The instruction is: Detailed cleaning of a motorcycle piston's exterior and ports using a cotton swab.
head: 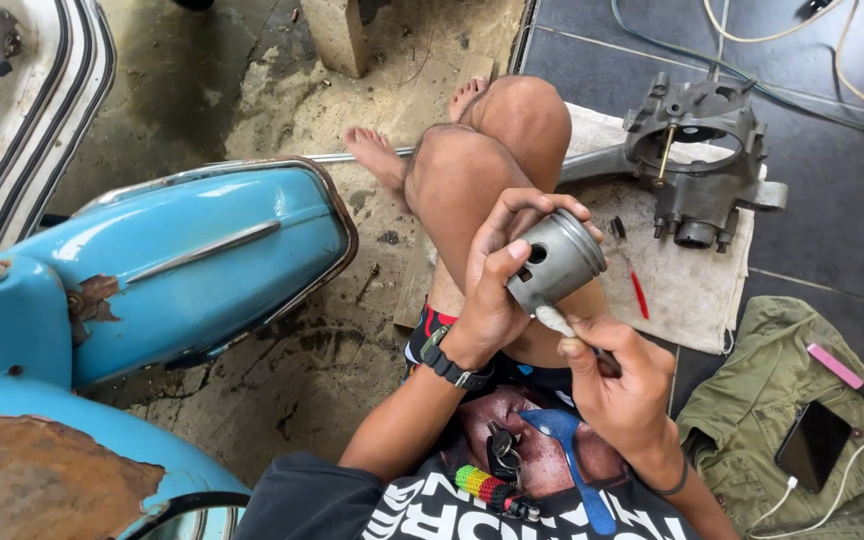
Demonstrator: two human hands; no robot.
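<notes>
The far side of the piston (555, 262) can't be seen, since it's wrapped by the left hand (497, 285). Most of the tool (564, 325) is swallowed by the right hand (624, 385); only a pale tip is left showing, so what kind it is can't be told. The blue scooter (152, 290) is cut off at the left and bottom edges. The phone (812, 445) is partly tucked into the green jacket (772, 390), which is chopped by the right edge. The cables (852, 70) are lost off the top. One foot (467, 95) is mostly hidden behind the knee (522, 115).
</notes>
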